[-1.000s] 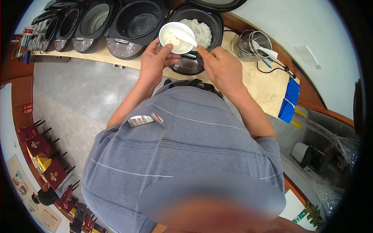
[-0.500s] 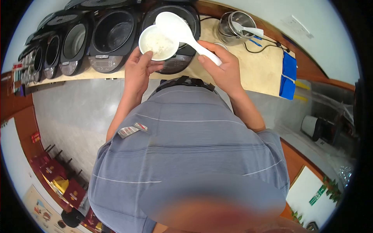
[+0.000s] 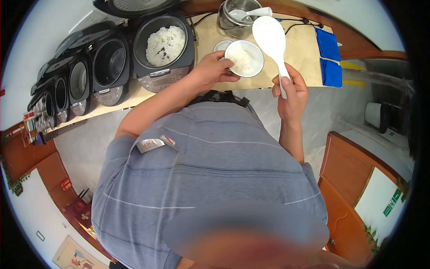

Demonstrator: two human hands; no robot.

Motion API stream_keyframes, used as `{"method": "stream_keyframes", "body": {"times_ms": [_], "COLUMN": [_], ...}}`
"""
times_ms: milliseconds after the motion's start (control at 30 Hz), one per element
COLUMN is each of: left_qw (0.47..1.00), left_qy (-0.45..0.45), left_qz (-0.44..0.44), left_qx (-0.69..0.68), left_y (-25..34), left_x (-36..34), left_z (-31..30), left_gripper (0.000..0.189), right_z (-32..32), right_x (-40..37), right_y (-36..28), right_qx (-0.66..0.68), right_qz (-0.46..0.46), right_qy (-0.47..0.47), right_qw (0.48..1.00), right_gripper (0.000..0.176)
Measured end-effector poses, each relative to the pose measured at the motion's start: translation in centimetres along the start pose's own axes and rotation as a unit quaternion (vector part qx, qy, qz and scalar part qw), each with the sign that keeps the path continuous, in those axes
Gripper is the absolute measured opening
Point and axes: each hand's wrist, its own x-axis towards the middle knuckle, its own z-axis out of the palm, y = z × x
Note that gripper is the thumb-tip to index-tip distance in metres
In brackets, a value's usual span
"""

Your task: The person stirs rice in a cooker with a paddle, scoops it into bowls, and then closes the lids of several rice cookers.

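My left hand is closed round the rim and side of a small white bowl, which has some cooked rice in it. A white rice paddle stands nearly upright in my right hand, its handle wrapped by my fingers. The paddle's broad blade is just right of the bowl and apart from it. Partly hidden behind the bowl, another small round dish rests on the table. To the left, an open rice cooker holds white rice.
More open rice cookers line the table to the left. A metal pot with a white paddle in it stands at the back. Blue cloths lie at the right end, and a black cable runs behind.
Both hands have moved right, away from the rice cooker, carrying the bowl and the paddle. The paddle has swung from slanting over the bowl to upright beside it. My view has shifted too.
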Motion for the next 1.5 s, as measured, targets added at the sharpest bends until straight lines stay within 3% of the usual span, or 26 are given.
{"method": "stream_keyframes", "body": {"times_ms": [233, 467, 867, 933, 1133, 1267, 1333, 1500], "left_qw": [0.997, 0.993, 0.988, 0.982, 0.975, 0.98, 0.988, 0.985], "left_qy": [0.018, 0.036, 0.119, 0.126, 0.195, 0.17, 0.089, 0.08], "left_qz": [-0.067, -0.076, -0.063, -0.072, -0.077, -0.073, -0.105, -0.145], "left_qx": [0.035, 0.08, 0.07, 0.121, 0.077, 0.072, 0.076, 0.053], "left_y": [-3.9, -6.0, -8.8, -9.8, -8.2, -9.9, -10.7, -8.5], "left_x": [9.4, 13.0, 16.3, 17.4, 15.5, 16.5, 17.0, 13.8], "left_z": [3.7, 4.8, 5.7, 5.0, 6.7, 5.4, 4.4, 4.6], "left_gripper": [0.041, 0.04, 0.039, 0.038, 0.039, 0.04, 0.044, 0.052], "right_z": [-4.4, -6.2, -7.0, -7.2, -7.2, -6.6, -6.1, -3.8], "right_x": [-1.3, -1.4, -0.3, 0.0, 0.7, 1.6, 2.5, 7.3], "right_y": [1.0, 2.4, 3.1, 3.2, 3.7, 3.3, 2.9, 0.5], "right_qx": [-0.034, -0.06, -0.094, -0.093, -0.089, -0.1, -0.107, -0.19], "right_qz": [0.024, 0.055, 0.087, 0.093, 0.108, 0.108, 0.1, 0.034], "right_qy": [0.064, 0.134, 0.127, 0.112, 0.093, 0.071, 0.06, 0.004], "right_qw": [0.997, 0.988, 0.984, 0.985, 0.986, 0.987, 0.987, 0.981], "right_gripper": [0.041, 0.04, 0.04, 0.04, 0.04, 0.038, 0.038, 0.038]}}
